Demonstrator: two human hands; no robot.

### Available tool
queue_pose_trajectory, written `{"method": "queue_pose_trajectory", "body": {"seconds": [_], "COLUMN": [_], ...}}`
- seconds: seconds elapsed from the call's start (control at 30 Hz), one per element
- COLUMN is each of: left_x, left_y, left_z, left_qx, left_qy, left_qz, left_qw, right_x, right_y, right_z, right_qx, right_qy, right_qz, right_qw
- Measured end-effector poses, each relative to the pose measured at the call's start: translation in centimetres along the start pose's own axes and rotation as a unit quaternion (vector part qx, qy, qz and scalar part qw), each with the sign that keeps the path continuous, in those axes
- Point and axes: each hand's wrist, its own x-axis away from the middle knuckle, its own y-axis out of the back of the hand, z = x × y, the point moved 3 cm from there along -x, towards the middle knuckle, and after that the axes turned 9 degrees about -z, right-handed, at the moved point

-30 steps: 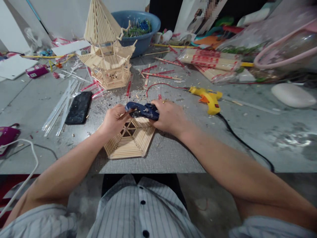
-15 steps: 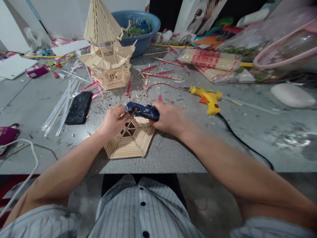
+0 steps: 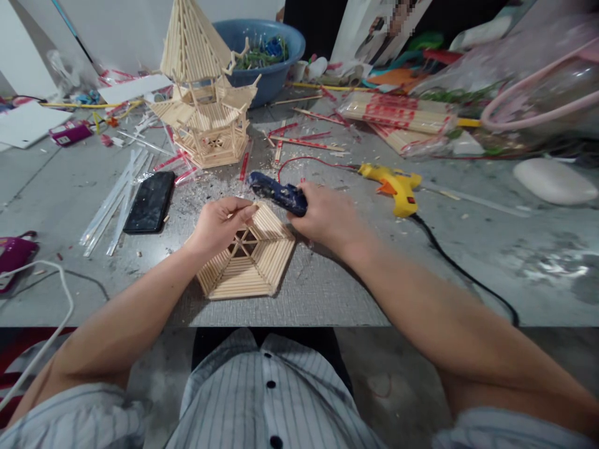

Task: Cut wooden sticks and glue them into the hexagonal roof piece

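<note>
On the table in front of me lies a hexagonal stick panel [image 3: 243, 274], made of rows of thin wooden sticks with a spoked opening at its middle. My left hand [image 3: 223, 226] is over the panel's far left part, thumb and forefinger pinched; what lies between them is too small to make out. My right hand [image 3: 322, 218] is closed around a dark blue hand tool [image 3: 279, 192] with a scuffed, whitish-specked body. The tool is held above the panel's far edge, pointing left, and its exact kind is unclear.
Behind the panel stands a stick pagoda [image 3: 206, 118], near a blue basin [image 3: 285, 68]. A black phone [image 3: 150, 202] and clear glue sticks [image 3: 110, 206] lie left. To the right are a yellow glue gun [image 3: 395, 187] with its cord, bagged sticks [image 3: 397, 112] and a white oval object [image 3: 555, 181].
My right hand has drawn the blue tool up and right, away from my left fingers. More of the panel's far side now shows. My left hand stays nearly in place.
</note>
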Motion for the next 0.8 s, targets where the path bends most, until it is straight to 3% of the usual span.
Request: {"method": "queue_pose_trajectory", "body": {"seconds": [0.17,0.33,0.57,0.8], "left_x": [-0.6,-1.0,-0.6,0.0], "left_y": [0.7,1.7,1.7,0.6], "left_z": [0.3,-0.5,-1.3,-1.7], "left_qx": [0.013,-0.049,-0.192,-0.285], "left_qy": [0.096,0.144,0.088,0.088], "left_qz": [0.085,0.191,0.345,0.364], "left_qw": [0.992,0.97,0.915,0.882], "right_x": [-1.0,-1.0,-0.7,-0.6], "right_y": [-1.1,-1.3,-2.1,-2.3], "right_z": [-2.2,-2.4,-2.4,-2.5], "right_qx": [0.015,0.022,0.015,0.022], "right_qy": [-0.03,-0.036,-0.019,-0.009], "right_qz": [-0.04,-0.014,0.031,0.02], "right_qw": [0.999,0.999,0.999,1.0]}}
